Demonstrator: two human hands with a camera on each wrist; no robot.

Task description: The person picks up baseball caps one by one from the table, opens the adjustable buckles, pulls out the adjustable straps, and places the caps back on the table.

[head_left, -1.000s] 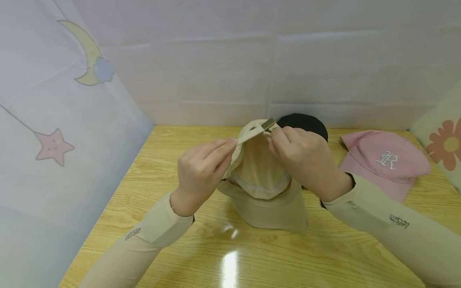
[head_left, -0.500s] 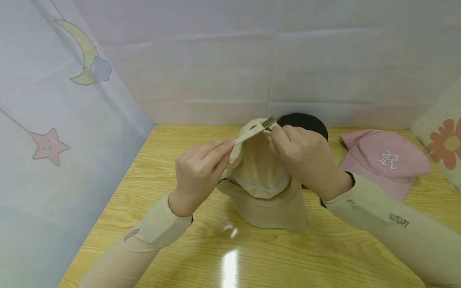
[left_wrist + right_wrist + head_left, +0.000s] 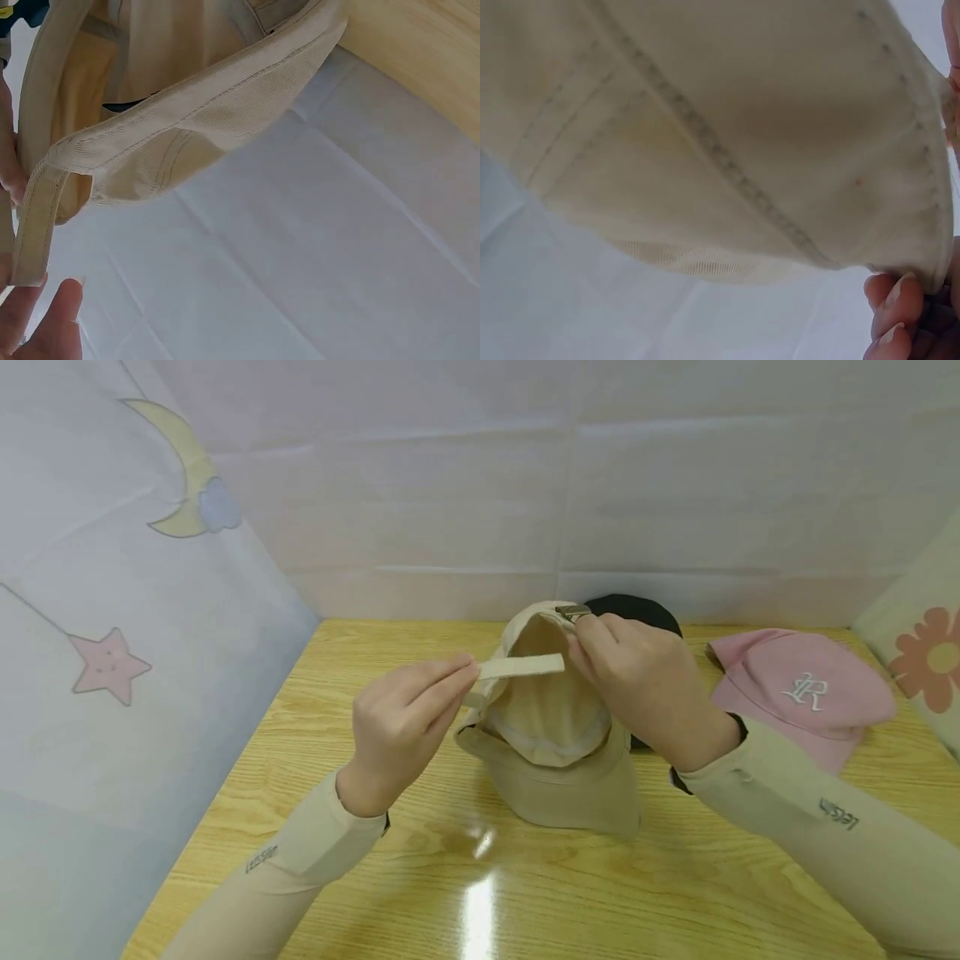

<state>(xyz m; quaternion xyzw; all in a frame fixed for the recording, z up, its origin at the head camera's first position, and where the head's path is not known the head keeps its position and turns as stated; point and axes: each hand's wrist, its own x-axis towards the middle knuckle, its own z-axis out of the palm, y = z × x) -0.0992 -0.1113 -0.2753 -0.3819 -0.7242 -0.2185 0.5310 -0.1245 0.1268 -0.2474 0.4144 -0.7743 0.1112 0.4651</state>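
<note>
A beige baseball cap [image 3: 558, 793] stands on the wooden table in the head view, its brim towards me and its hollow inside showing. My left hand [image 3: 397, 722] pinches the cap's back strap [image 3: 525, 667], whose free end points right across the opening. In the left wrist view, that strap [image 3: 39, 225] hangs from the cap's edge down to my fingertips. My right hand [image 3: 637, 681] grips the rear edge of the cap beside a metal buckle [image 3: 573, 612]. The right wrist view shows the stitched beige panel [image 3: 705, 142] close up, with fingertips [image 3: 904, 300] at its lower edge.
Behind the beige cap and my right hand sits a black cap [image 3: 637, 612], partly hidden. A pink cap [image 3: 813, 689] with a white letter lies on the right of the table [image 3: 360, 893]. Printed cloth walls [image 3: 450, 493] rise at the back and sides.
The strap has come out of the buckle, and its free end now shows. My left hand has moved slightly left and down. My right hand keeps its hold beside the buckle.
</note>
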